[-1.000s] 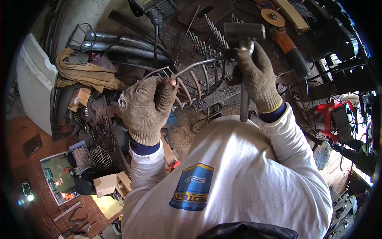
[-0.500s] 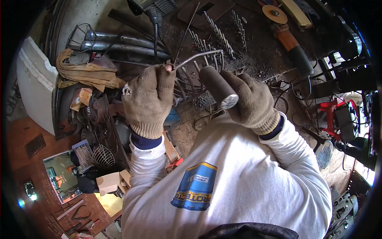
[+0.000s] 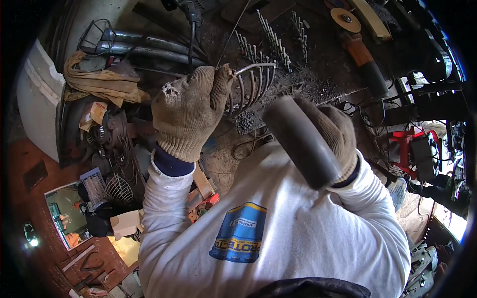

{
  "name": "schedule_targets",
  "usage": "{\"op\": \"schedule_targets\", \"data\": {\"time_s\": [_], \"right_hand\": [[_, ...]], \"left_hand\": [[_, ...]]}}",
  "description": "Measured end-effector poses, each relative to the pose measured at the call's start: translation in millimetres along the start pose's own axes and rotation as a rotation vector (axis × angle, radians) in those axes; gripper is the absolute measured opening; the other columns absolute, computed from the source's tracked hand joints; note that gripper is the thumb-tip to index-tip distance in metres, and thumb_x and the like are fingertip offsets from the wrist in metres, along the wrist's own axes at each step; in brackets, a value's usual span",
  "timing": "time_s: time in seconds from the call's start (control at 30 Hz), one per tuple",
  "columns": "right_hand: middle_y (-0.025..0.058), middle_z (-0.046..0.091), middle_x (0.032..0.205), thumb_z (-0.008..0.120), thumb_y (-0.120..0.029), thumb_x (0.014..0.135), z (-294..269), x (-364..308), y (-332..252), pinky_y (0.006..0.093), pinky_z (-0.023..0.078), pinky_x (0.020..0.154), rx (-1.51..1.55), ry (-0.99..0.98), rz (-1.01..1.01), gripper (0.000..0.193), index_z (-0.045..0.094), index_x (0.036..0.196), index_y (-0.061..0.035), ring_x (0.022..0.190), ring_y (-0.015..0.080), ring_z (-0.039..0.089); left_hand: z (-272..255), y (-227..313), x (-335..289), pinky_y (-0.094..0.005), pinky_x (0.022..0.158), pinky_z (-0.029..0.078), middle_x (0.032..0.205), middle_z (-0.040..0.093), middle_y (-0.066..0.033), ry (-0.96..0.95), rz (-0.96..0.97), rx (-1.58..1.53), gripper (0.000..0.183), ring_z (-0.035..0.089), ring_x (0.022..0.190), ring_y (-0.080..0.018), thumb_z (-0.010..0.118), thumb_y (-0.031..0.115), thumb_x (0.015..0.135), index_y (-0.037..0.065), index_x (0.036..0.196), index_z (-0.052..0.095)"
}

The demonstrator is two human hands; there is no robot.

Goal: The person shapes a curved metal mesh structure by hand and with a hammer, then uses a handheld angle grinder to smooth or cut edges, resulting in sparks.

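My left hand [image 3: 191, 111], in a worn knitted glove with torn patches, is closed on one end of a curved metal rod frame [image 3: 257, 83]. Several bent rods run side by side in it, like ribs. My right hand [image 3: 335, 131], gloved too, is closed at a thick dark metal cylinder [image 3: 300, 141]. It is tilted, blurred by motion and raised to the right of the frame, apart from it. Whether the fingers wrap the cylinder itself or a hidden handle does not show.
An angle grinder [image 3: 365, 62] with a tan disc lies at the far right. Short upright rods [image 3: 273, 39] stand in rows on the dark bench. Shiny pipes [image 3: 144, 49] and a brown cloth [image 3: 99, 82] are at the left. Cables and a red stand [image 3: 403, 151] are on the right.
The cylinder has come up off the rod frame toward me and to the right. My left hand has shifted slightly, and more of the frame's ribs now show.
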State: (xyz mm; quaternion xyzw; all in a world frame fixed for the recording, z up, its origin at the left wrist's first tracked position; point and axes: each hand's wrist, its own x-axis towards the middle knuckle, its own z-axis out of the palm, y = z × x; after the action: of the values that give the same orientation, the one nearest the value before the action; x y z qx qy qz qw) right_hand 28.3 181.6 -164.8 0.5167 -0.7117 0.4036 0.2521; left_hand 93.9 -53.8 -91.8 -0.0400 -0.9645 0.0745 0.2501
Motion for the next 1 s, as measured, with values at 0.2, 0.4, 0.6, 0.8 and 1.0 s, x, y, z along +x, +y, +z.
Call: {"op": "schedule_targets", "data": {"time_s": [0.2, 0.4, 0.6, 0.8, 1.0], "right_hand": [[0.0184, 0.072, 0.102, 0.07, -0.002, 0.076, 4.0, -13.7, -17.2, 0.0387, 0.059, 0.073, 0.188, -0.239, 0.548, 0.049, 0.063, 0.124, 0.0, 0.086, 0.0342, 0.073], [0.0187, 0.07, 0.108, 0.078, -0.018, 0.075, 2.4, -0.5, -10.7, 0.0403, 0.061, 0.075, 0.192, -0.244, 0.476, 0.061, 0.059, 0.131, -0.0037, 0.089, 0.0342, 0.073], [0.0166, 0.069, 0.103, 0.078, -0.022, 0.077, 18.4, 0.9, -8.5, 0.0397, 0.059, 0.07, 0.07, -0.153, 0.359, 0.062, 0.057, 0.133, -0.005, 0.084, 0.0334, 0.072], [0.0167, 0.069, 0.1, 0.077, -0.02, 0.076, 7.7, 17.6, -13.8, 0.04, 0.058, 0.064, -0.01, -0.238, 0.404, 0.061, 0.057, 0.131, -0.0026, 0.078, 0.0326, 0.071], [0.0172, 0.07, 0.095, 0.073, -0.024, 0.081, -24.4, 26.5, -23.7, 0.0398, 0.058, 0.06, -0.031, -0.077, 0.076, 0.052, 0.061, 0.126, 0.0012, 0.073, 0.0298, 0.071]], "left_hand": [[7.6, -22.8, -6.9, -0.0409, 0.057, 0.051, 0.078, 0.068, -0.0115, 0.034, -0.041, 0.042, 0.023, 0.066, 0.066, -0.0328, 0.062, 0.031, 0.099, 0.01, 0.093, 0.068], [-1.1, -25.0, -7.5, -0.0448, 0.061, 0.05, 0.077, 0.066, -0.0169, 0.135, -0.159, -0.153, 0.03, 0.066, 0.071, -0.0397, 0.061, 0.034, 0.1, 0.007, 0.091, 0.068], [-5.2, -18.0, -9.0, -0.0452, 0.061, 0.049, 0.078, 0.067, -0.0181, 0.132, -0.165, -0.193, 0.032, 0.066, 0.071, -0.0399, 0.062, 0.035, 0.099, 0.006, 0.088, 0.067], [4.9, -11.1, -9.9, -0.0384, 0.052, 0.051, 0.065, 0.064, -0.008, 0.228, -0.129, 0.011, 0.025, 0.065, 0.057, -0.0282, 0.07, 0.035, 0.094, 0.013, 0.082, 0.068], [12.0, -17.3, -2.6, -0.0346, 0.045, 0.049, 0.061, 0.058, -0.0033, 0.264, 0.012, 0.104, 0.027, 0.061, 0.051, -0.0231, 0.067, 0.036, 0.095, 0.017, 0.076, 0.064]]}}
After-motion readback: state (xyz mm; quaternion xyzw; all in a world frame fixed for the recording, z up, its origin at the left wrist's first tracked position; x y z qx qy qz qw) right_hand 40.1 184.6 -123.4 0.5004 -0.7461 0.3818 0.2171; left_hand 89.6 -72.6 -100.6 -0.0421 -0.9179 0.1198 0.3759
